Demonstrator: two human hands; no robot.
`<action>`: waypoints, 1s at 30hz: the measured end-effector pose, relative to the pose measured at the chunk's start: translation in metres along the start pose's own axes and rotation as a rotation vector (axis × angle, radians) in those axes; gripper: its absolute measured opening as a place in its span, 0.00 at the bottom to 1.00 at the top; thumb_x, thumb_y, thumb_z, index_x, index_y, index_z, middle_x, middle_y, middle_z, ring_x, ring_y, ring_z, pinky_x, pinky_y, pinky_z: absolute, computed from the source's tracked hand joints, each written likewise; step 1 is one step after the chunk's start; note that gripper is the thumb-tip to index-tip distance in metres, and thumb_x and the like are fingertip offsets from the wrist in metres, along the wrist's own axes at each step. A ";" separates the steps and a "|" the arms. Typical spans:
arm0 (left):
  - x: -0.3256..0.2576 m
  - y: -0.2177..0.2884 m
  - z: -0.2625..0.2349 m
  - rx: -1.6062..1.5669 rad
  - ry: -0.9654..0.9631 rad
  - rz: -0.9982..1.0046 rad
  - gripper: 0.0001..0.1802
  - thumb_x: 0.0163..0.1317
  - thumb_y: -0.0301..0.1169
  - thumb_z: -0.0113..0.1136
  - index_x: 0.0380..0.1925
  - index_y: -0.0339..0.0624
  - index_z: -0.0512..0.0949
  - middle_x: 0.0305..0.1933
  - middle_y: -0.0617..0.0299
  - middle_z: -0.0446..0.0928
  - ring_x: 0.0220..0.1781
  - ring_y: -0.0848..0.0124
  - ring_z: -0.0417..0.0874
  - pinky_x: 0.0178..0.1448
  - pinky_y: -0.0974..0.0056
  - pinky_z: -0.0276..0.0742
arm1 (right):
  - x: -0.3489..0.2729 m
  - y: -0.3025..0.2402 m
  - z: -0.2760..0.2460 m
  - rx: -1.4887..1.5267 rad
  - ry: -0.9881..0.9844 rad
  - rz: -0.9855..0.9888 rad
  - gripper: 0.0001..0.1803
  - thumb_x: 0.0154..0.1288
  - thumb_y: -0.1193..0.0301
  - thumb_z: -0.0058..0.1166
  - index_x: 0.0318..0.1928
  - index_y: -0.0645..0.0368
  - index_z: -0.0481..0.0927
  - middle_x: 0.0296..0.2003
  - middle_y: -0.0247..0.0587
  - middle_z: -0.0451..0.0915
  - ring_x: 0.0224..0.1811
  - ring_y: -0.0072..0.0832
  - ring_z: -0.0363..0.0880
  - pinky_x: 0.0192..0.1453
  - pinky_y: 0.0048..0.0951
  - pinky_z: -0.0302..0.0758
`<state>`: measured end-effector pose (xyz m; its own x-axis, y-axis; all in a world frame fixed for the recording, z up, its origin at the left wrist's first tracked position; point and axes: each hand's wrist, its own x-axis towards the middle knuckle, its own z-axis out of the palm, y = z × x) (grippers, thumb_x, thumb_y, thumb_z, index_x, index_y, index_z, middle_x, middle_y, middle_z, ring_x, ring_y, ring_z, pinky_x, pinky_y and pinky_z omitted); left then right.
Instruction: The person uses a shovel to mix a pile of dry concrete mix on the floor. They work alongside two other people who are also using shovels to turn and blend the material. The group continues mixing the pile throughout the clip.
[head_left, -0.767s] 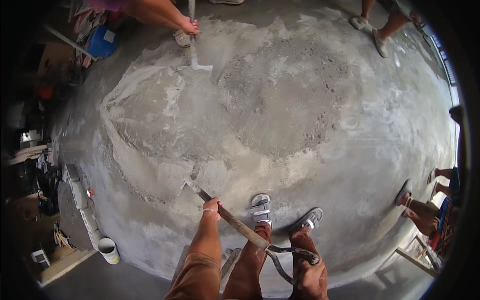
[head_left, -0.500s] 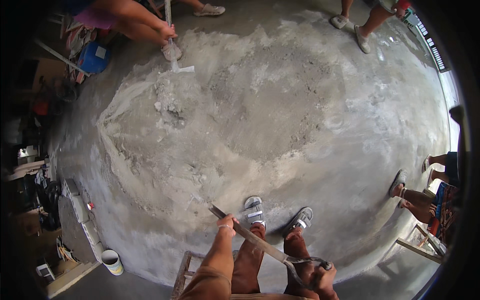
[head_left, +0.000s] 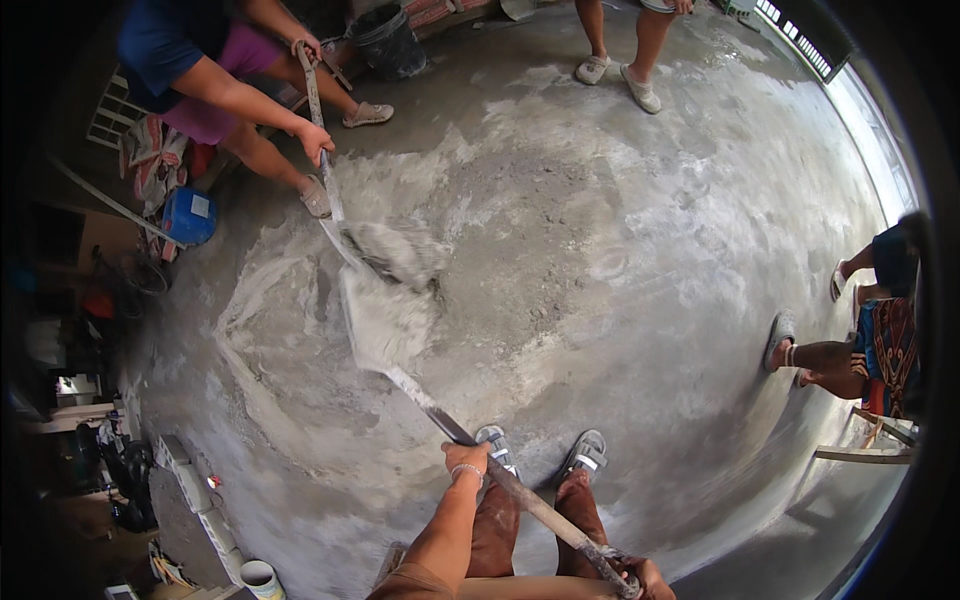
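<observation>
My left hand [head_left: 467, 457] is closed around the middle of a shovel's shaft [head_left: 540, 507], and my right hand [head_left: 648, 580] grips its handle end at the lower edge. The blade of my shovel [head_left: 388, 330] carries pale grey powdery mix and reaches out over the floor. Just beyond it, a co-worker's shovel [head_left: 333, 195] holds a darker, motion-blurred heap of mix [head_left: 398, 252]. Both of the co-worker's hands [head_left: 316, 143] are on that tool. The two blades are close together; whether they touch, I cannot tell.
A thin grey layer of mix [head_left: 530, 250] spreads over the concrete floor [head_left: 690, 400]. Other people's legs [head_left: 640, 60] stand at the far side and right. A blue container [head_left: 188, 216], black bucket [head_left: 388, 42], concrete blocks [head_left: 200, 500] and white bucket [head_left: 262, 580] line the edges.
My shovel has reached farther forward, its blade now showing with mix on it. The co-worker's shovel has come up loaded and swung toward the middle. The view has shifted too.
</observation>
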<state>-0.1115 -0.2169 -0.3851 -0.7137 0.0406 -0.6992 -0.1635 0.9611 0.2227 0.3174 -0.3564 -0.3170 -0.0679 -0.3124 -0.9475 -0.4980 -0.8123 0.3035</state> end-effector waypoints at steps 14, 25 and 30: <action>-0.016 -0.032 0.013 -0.961 -0.229 -0.228 0.12 0.60 0.24 0.61 0.39 0.42 0.68 0.26 0.59 0.71 0.24 0.68 0.74 0.29 0.56 0.78 | -0.047 -0.038 0.012 -0.215 -0.146 -0.734 0.04 0.59 0.79 0.54 0.34 0.62 0.73 0.19 0.38 0.72 0.13 0.29 0.72 0.17 0.32 0.75; -0.078 -0.059 0.231 -1.044 -0.733 -0.810 0.05 0.65 0.27 0.59 0.34 0.40 0.73 0.26 0.61 0.70 0.27 0.69 0.75 0.31 0.59 0.80 | -0.251 -0.101 0.037 -0.562 0.588 -1.052 0.04 0.66 0.72 0.49 0.32 0.54 0.73 0.14 0.33 0.67 0.08 0.20 0.62 0.07 0.24 0.58; 0.067 -0.005 0.117 -0.981 -0.732 -0.822 0.05 0.58 0.26 0.57 0.26 0.42 0.71 0.18 0.59 0.69 0.19 0.65 0.73 0.26 0.58 0.75 | -0.190 -0.090 0.214 -0.621 0.463 -1.097 0.04 0.57 0.78 0.46 0.34 0.57 0.69 0.16 0.30 0.66 0.14 0.22 0.68 0.15 0.28 0.66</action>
<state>-0.0788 -0.1867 -0.5124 0.2526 0.0002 -0.9676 -0.9421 0.2281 -0.2459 0.1900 -0.1185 -0.1861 0.4684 0.6032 -0.6456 0.3739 -0.7974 -0.4738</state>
